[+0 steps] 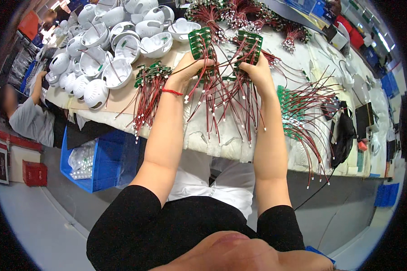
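Wires [210, 90], dark red and white-tipped, are dangling as our left hand [186, 71] and right hand [259, 73] are each gripping rectangular green circuit boards [197, 44].

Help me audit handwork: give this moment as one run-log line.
left hand: gripping flat green circuit boards with dark-red wires; right hand: gripping similar green boards; rounded white shells: piled leftward

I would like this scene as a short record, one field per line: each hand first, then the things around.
Left hand: holds green boards with dark red wires
Right hand: holds other green boards, also wired
Beside, left: wired board pile
Beside, right: wired board group
Farther left: white shells
Far side: wire bunches
Lower left: blue bin
Nearby person: co-worker, grey top
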The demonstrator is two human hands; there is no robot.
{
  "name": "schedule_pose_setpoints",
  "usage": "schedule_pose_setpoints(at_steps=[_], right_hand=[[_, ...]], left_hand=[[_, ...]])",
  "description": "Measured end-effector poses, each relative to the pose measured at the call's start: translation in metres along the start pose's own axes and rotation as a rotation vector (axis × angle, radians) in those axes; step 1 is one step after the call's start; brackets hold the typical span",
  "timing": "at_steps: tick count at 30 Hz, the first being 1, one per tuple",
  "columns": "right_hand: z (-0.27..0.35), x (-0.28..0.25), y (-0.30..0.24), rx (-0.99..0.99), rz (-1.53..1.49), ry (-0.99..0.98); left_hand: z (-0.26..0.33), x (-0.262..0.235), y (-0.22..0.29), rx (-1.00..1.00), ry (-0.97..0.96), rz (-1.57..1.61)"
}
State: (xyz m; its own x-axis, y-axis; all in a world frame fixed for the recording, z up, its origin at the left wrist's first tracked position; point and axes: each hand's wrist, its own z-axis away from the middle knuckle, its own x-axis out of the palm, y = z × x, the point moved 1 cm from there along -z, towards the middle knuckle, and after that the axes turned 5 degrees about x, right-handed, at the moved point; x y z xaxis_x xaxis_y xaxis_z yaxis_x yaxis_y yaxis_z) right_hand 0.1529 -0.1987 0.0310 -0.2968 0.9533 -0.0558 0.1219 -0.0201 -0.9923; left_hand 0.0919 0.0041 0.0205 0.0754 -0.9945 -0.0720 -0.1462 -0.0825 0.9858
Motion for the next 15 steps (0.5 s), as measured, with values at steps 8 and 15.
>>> schedule_pose_setpoints(at_steps=[8,15], right_hand=[[-0.001,-0.007,-0.004,-0.080,0.080,0.096],[-0.002,-0.047,-0.017,-0.191,-0.065,0.372]], left_hand=[[0.000,0.002,0.006,0.089,0.099,-0.154],[-0.005,-0.025,-0.008,0.232,0.661,0.256]])
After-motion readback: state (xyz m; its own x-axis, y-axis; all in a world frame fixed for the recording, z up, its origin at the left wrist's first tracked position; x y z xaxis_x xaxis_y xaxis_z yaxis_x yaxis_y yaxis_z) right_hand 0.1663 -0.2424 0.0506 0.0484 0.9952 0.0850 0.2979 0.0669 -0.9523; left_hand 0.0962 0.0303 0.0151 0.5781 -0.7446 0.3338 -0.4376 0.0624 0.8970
